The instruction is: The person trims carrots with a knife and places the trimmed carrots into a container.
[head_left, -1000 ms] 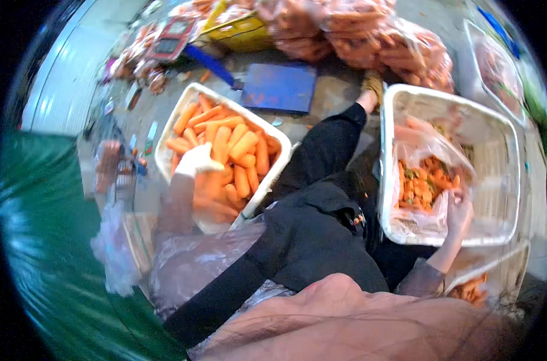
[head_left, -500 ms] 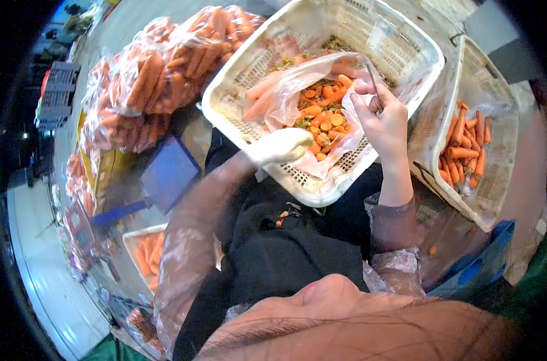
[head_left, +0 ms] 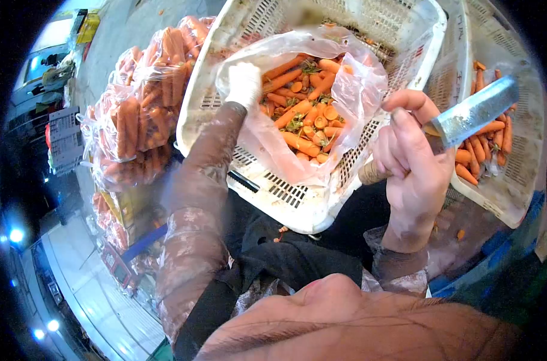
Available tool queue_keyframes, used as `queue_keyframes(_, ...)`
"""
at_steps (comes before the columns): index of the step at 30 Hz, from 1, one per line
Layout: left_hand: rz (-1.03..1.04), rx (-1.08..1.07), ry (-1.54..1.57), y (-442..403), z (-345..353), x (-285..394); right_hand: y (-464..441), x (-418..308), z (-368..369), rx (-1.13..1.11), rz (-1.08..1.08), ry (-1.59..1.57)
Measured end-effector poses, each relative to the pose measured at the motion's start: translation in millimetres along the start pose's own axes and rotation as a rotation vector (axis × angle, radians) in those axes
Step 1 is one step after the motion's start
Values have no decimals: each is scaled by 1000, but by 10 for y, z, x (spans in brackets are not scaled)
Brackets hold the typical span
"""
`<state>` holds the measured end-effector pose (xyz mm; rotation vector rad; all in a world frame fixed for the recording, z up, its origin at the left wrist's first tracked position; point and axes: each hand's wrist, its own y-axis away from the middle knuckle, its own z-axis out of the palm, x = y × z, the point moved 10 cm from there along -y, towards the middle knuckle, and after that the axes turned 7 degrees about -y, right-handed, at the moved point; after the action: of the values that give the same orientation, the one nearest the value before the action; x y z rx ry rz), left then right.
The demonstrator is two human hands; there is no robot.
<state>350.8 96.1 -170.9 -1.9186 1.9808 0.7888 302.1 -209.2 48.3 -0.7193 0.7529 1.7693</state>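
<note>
My left hand (head_left: 244,83), in a white glove, is closed at the left rim of a clear plastic bag (head_left: 264,157); its fingertips are hard to make out. The bag lies spread open in a white plastic basket (head_left: 312,224). Inside it are carrots (head_left: 297,114), carrot tops and cut ends with bits of green. My bare right hand (head_left: 414,156) is closed round the brown handle (head_left: 372,173) of a knife, just right of the bag. The knife's broad blade (head_left: 478,111) points up to the right, and my thumb and forefinger are raised.
A second white basket (head_left: 520,192) with carrots (head_left: 481,147) stands on the right. Bagged carrots (head_left: 144,102) are piled on the left. A blue bar (head_left: 144,242) is beside my left forearm. Leafy scraps lie at the far side of the near basket.
My left hand has moved up and left to the bag's left rim, and the bag's mouth is wider. My right hand has come nearer and right, with the knife blade now turned outward.
</note>
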Motion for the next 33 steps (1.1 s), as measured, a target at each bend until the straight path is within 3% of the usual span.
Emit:
queue_keyframes(1, 37, 195, 20, 59, -114, 230, 5, 16, 1, 8, 23, -70)
queue_keyframes(3, 319, -44, 212, 156, 199, 887, 28, 51, 2, 23, 57, -120)
queue_keyframes(4, 364, -20, 374, 221, 317, 1081, 35, 63, -3, 28, 57, -115)
queue_keyframes(6, 158, -95, 481, 111, 606, 1137, 51, 98, 39, -17, 83, -198)
queue_keyframes(7, 164, -89, 486, 33, 712, 1183, 67, 115, 37, 9, 115, -167)
queue_keyframes(10, 90, 249, 444, -318, 606, 1076, 84, 140, 83, -21, 139, -226)
queue_keyframes(13, 36, -14, 459, -592, 885, 1054, 82, 145, 12, 48, 134, -249)
queue_keyframes(14, 44, -10, 464, -659, 866, 1043, 73, 144, -30, 79, 131, -255)
queue_keyframes(16, -71, 233, 600, -750, 828, 873, 41, 132, -58, 108, 123, -220)
queue_keyframes(17, -79, 87, 593, -789, 1064, 896, 30, 144, -60, 128, 141, -222)
queue_keyframes(18, -72, 87, 604, -825, 1082, 904, 21, 163, -62, 146, 160, -222)
queue_keyframes(20, -122, 241, 887, -832, 1006, 800, 12, 195, -81, 178, 171, -189)
queue_keyframes(21, -63, 317, 593, -856, 939, 861, 8, 199, -90, 189, 157, -193)
queue_keyframes(22, -63, 318, 601, -870, 975, 882, 9, 197, -97, 198, 142, -199)
queue_keyframes(24, 147, -143, 589, -809, 1214, 1147, -11, 204, -82, 173, 141, -188)
queue_keyframes(26, 54, -150, 555, -683, 957, 945, -36, 200, -72, 134, 126, -189)
queue_keyframes(28, 6, -593, 1156, -465, 1300, 1022, -38, 193, -38, 61, 114, -214)
queue_keyframes(29, -261, -1002, 1559, 148, 845, 853, -27, 199, -25, 67, 103, -205)
queue_keyframes(30, -264, -981, 1565, 337, 752, 830, -13, 201, -12, 55, 120, -197)
queue_keyframes(32, -34, -738, 2273, 378, 178, 861, 3, 223, 48, 20, 130, -197)
queue_keyframes(33, -19, -689, 2333, 506, -63, 785, 4, 232, 87, -3, 129, -175)
